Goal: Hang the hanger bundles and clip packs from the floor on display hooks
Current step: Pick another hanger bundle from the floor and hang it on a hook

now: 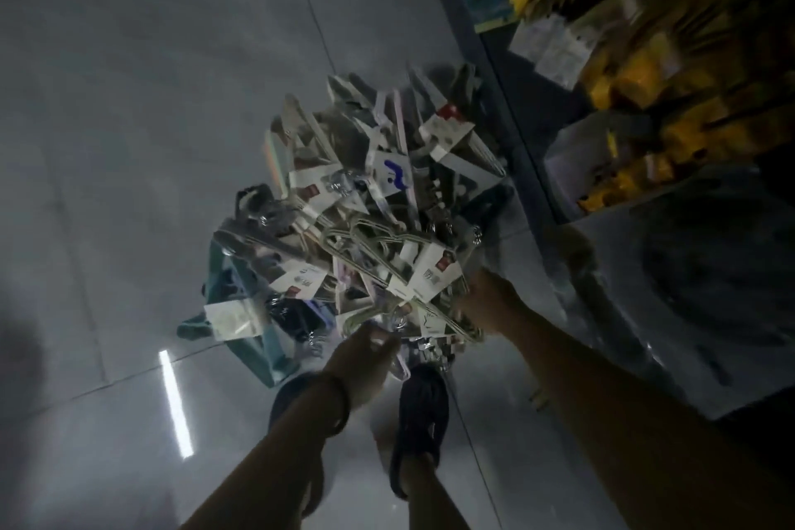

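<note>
item: pile of hanger bundles and clip packs [365, 207], on the grey tiled floor [129, 142] against the shelf base [529, 168], just ahead of my sandals [419, 422]. my left hand [365, 359] curls round a pale hanger bundle [399, 370] at the near edge. my right hand [488, 297] is at the pile's right edge, too blurred to tell its grip.

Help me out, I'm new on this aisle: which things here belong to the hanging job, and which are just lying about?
Job: pile of hanger bundles on the floor; teal bundle at its left edge; left hand and right hand, both at the pile.
Lying about: yellow goods on the shelves; dark sandals, worn.
</note>
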`<state>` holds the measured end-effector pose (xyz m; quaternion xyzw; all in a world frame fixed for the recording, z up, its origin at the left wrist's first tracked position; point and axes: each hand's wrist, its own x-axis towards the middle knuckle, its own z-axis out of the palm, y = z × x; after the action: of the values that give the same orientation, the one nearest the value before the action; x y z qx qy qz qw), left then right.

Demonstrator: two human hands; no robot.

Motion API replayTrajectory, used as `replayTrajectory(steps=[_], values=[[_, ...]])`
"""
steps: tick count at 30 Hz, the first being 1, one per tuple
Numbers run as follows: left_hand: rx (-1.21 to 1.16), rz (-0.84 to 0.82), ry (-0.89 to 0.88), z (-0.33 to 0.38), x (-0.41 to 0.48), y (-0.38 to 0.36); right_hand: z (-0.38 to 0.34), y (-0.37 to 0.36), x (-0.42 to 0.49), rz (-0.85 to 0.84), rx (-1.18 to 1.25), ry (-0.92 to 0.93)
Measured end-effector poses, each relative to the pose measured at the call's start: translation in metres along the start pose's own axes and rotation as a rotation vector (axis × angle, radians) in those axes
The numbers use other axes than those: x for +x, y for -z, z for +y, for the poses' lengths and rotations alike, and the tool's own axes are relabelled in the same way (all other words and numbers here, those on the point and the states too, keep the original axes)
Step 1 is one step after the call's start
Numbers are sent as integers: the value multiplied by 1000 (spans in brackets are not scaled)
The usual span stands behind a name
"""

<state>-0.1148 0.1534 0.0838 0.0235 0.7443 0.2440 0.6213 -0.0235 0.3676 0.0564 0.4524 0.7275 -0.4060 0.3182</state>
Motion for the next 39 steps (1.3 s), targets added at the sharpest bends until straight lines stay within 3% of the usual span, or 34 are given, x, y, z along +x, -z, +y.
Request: replayTrajectory(steps=[5,10,16,22,26,32,34,37,39], values=[[-192,64,86,-24,135,-13,40,-41,112,103,-20,-72],[-456,44,173,-25,179,-34,62,-71,161,107,71,-115],[-677,96,145,-25,196,-48,73,-85,150,403,250,81],[-689,88,94,-23,204,-43,79,-65,140,456,112,255],[-714,26,31,-37,208,-44,77,-64,150,351,-36,327],[-793,66,79,-43,221,-47,63,-82,170,143,-122,207],[-797,64,79,-42,223,-48,66,-79,177,38,15,155],[-853,72,66,-39,220,-48,60,-73,177,-179,495,40],[-889,92,41,-36,217,-48,50,-67,173,-206,602,65]])
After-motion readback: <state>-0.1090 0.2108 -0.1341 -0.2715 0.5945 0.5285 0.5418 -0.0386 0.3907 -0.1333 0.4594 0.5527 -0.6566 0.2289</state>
